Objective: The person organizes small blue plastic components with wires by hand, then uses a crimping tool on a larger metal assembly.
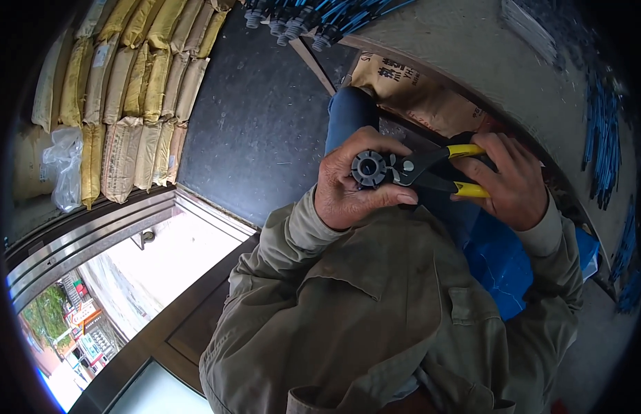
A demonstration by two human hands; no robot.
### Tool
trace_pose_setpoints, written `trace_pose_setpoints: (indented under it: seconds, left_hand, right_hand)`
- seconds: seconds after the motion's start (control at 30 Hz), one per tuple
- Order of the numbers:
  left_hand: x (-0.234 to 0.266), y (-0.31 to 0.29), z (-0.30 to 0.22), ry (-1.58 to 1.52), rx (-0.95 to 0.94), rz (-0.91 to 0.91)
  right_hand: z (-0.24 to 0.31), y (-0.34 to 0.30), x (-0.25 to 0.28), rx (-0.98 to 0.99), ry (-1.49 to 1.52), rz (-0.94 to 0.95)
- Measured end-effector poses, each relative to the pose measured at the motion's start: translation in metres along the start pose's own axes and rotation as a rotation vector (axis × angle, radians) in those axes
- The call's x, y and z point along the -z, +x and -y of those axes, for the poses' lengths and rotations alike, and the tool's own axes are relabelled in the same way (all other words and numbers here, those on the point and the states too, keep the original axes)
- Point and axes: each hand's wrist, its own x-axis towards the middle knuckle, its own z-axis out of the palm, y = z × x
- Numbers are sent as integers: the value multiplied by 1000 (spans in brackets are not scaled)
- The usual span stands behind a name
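Closed around a round dark plastic part (359, 176) is my left hand (335, 196). The part's end faces up, with a ring of segments around a central hole. My right hand (519, 181) grips a pair of cutting pliers (425, 165) by its yellow handles, which are spread apart. The black head of the pliers reaches between my left thumb and fingers. Its tips are at the rim of the round part; I cannot tell whether the blades close on anything.
Bundles of blue strips with grey ribbed ends (293, 26) lie on the bench (438, 31) ahead. More blue strips (603, 138) are at the right. A brown printed sack (396, 76) stands below the bench edge. Stacked sacks (123, 96) fill the left, near an open doorway (189, 238).
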Motion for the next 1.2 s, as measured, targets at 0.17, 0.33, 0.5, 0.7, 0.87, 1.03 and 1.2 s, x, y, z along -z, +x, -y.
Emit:
trace_pose_setpoints:
  seconds: [0.17,0.33,0.5,0.7,0.87,1.03,1.2]
  left_hand:
    - [-1,-1,1,-25,26,-46]
    - [3,6,2,-79,48,17]
    - [4,6,1,-108,41,56]
    - [-2,-3,-3,-72,91,-43]
    - [6,-1,0,-63,36,65]
    - [10,-2,7,-152,-18,143]
    - [9,-1,6,-167,11,129]
  right_hand:
    - [-2,-4,-26,-11,109,-37]
    - [1,-8,-22,-16,2,-79]
    - [-5,-4,0,28,-68,14]
    - [0,-12,-29,12,-1,-104]
    - [-7,-7,-3,-35,404,163]
    - [-7,9,36,-482,1191,560]
    - [-5,10,35,-301,899,514]
